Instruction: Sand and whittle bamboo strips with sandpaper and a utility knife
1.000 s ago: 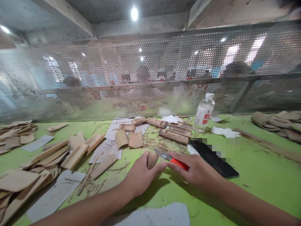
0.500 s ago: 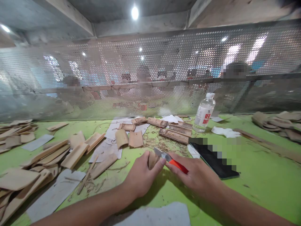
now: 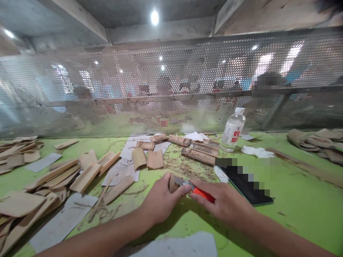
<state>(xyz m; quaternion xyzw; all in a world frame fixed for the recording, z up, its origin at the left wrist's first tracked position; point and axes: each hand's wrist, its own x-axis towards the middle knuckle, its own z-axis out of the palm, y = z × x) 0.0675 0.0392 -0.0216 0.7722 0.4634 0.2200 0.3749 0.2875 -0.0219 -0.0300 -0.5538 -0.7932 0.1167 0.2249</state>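
Observation:
My left hand [image 3: 163, 200] is closed around a short piece of bamboo [image 3: 173, 186], mostly hidden behind the fingers and thumb. In my right hand [image 3: 222, 200] is a utility knife [image 3: 202, 194] with a red handle. Its blade [image 3: 179, 181] lies across the bamboo piece, close to my left thumb. Beyond the hands, two curved bamboo pieces [image 3: 155, 159] rest near sheets of white paper. Brown shavings [image 3: 182, 167] are scattered on the green table [image 3: 300, 221] around them.
Piles of bamboo slats [image 3: 85, 177] spread over the left side. A water bottle [image 3: 233, 130] stands behind a dark tablet-like device [image 3: 245, 185]. Crumpled tissue [image 3: 257, 150] and a long wooden strip [image 3: 305, 166] lie to the right. A perforated metal screen [image 3: 134, 78] closes off the back.
The knife blade has tilted flatter and lower against the bamboo piece. Both hands stay in nearly the same place, and the view has shifted slightly.

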